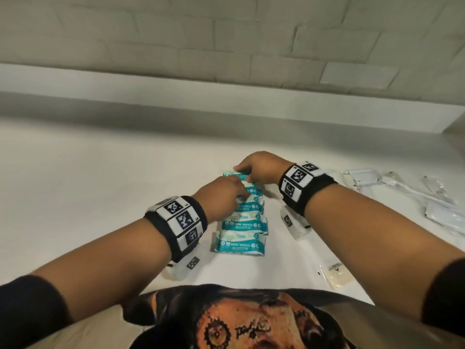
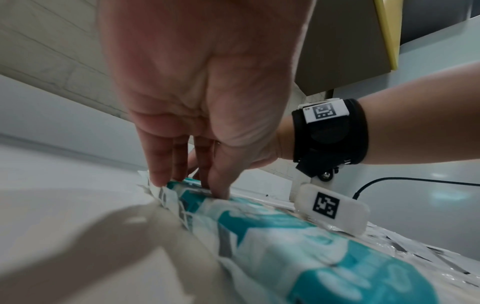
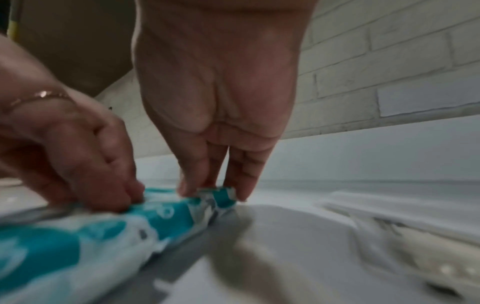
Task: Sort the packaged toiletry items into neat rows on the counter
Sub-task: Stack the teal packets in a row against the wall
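Several teal-and-white mini wipes packs (image 1: pixel 240 244) lie in a column running away from me on the white counter (image 1: pixel 100 185). My left hand (image 1: pixel 240 195) reaches into the middle of the column, and its fingers and thumb pinch the edge of a pack (image 2: pixel 259 230) there. My right hand (image 1: pixel 242 172) is at the far end of the column. In the right wrist view its thumb and fingers (image 3: pixel 241 185) pinch the crimped end of the farthest pack (image 3: pixel 221 195), while the left hand's curled fingers (image 3: pixel 122 195) bear on the pack beside it. Both hands hide the packs under them.
Clear-wrapped white items (image 1: pixel 402 187) and a flat white packet (image 1: pixel 445 217) lie scattered on the right side of the counter. A pale yellow sachet (image 1: pixel 336 273) sits near the front edge on the right. A low ledge and brick wall (image 1: pixel 226 46) close off the back.
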`<state>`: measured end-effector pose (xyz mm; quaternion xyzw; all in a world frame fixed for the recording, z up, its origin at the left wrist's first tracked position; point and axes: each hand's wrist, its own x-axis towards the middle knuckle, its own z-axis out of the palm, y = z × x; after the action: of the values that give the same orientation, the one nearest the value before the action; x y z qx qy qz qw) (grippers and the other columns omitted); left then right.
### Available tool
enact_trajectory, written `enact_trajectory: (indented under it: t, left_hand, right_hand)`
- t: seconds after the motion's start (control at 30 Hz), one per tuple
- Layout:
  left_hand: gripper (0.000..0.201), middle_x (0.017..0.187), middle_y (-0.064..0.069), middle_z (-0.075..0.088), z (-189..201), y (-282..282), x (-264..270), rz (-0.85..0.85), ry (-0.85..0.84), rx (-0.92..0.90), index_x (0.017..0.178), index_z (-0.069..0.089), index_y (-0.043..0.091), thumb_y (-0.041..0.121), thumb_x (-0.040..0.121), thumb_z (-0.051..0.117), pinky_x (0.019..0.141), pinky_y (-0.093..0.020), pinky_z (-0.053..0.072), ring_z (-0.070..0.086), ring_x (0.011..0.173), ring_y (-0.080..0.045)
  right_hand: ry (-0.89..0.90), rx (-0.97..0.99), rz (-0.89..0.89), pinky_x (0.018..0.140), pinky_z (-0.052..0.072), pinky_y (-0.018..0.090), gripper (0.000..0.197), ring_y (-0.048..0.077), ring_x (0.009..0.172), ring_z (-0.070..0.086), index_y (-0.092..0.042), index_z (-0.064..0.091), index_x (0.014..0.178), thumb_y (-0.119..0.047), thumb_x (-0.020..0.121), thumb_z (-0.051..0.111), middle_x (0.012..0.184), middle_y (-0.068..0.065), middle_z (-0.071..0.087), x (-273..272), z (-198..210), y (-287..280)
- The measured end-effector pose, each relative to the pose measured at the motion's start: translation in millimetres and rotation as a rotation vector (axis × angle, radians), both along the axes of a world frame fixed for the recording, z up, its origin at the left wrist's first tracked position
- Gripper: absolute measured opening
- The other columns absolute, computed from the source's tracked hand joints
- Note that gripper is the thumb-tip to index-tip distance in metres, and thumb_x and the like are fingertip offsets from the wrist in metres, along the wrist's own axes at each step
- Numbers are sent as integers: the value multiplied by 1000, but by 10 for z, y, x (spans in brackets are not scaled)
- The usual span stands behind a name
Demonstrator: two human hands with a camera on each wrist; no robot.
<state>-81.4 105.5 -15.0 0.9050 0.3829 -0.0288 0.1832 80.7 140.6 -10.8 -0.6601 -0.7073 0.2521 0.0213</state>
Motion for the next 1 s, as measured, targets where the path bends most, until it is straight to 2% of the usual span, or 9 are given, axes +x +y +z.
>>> enact_trajectory:
  t: [0.07,0.13,0.23,0.33,0.47,0.6,0.7,0.8,1.0]
  left_hand:
    - [35,131,-4,51,27,-14,-14,-6,-10,3,125,61,18,21,91,57,101,-37,42,50,118,-24]
    - [56,138,-5,43,77,-73,-35,-18,16,-56,135,49,19,43,87,61,105,-37,40,45,125,-24]
    - [113,161,0,4,145,-239,-19,-109,248,-226,152,4,27,72,68,64,119,-47,19,7,147,-28]
    - [124,160,0,-18,68,-375,30,-194,412,-131,151,-14,27,69,67,67,120,-51,0,-16,146,-32]
    - [118,161,-3,-14,-25,-303,61,-162,344,-3,152,-9,20,62,72,66,119,-46,3,-12,147,-36]
    - [113,161,-2,-8,-22,-17,144,-135,280,14,153,-4,17,58,73,65,121,-45,12,-7,147,-34]
    - [83,154,-4,24,-4,376,286,-104,156,131,148,27,17,44,79,63,110,-43,36,25,141,-33]
    - [54,138,-3,44,-78,442,370,-53,132,191,133,48,17,36,84,60,92,-41,50,44,125,-27]
    - [43,130,-4,49,-168,1164,662,60,124,198,129,49,15,21,87,58,87,-42,52,50,116,-26]
  right_hand:
    - [64,-25,-17,86,40,20,44,9,102,60,-15,62,127,3,87,58,126,0,65,33,46,-8]
    - [69,-38,-5,89,36,18,47,7,106,57,-14,61,129,6,87,57,129,-1,63,61,73,-12]
    - [-30,-41,69,95,30,17,49,10,124,51,-21,55,134,-2,89,59,138,-7,56,82,62,-18]
    - [-57,-38,96,97,31,19,48,11,129,46,-26,54,135,-10,91,59,143,-10,50,121,22,4]
    - [-160,41,169,105,36,28,40,18,126,45,-26,56,133,-19,94,56,139,-4,51,166,-53,81]
    - [-327,167,218,92,41,35,37,24,114,44,-27,57,130,-23,93,54,124,1,51,245,-47,342]
    - [-364,186,163,83,47,37,30,24,101,52,-25,61,118,-21,89,55,115,3,58,366,23,714]
    - [-289,94,46,82,51,39,38,26,95,60,-23,48,126,-21,89,53,114,6,63,388,-12,760]
    - [-159,-2,-84,86,53,40,64,25,98,63,-23,19,148,-24,92,51,124,8,60,660,-79,1382]
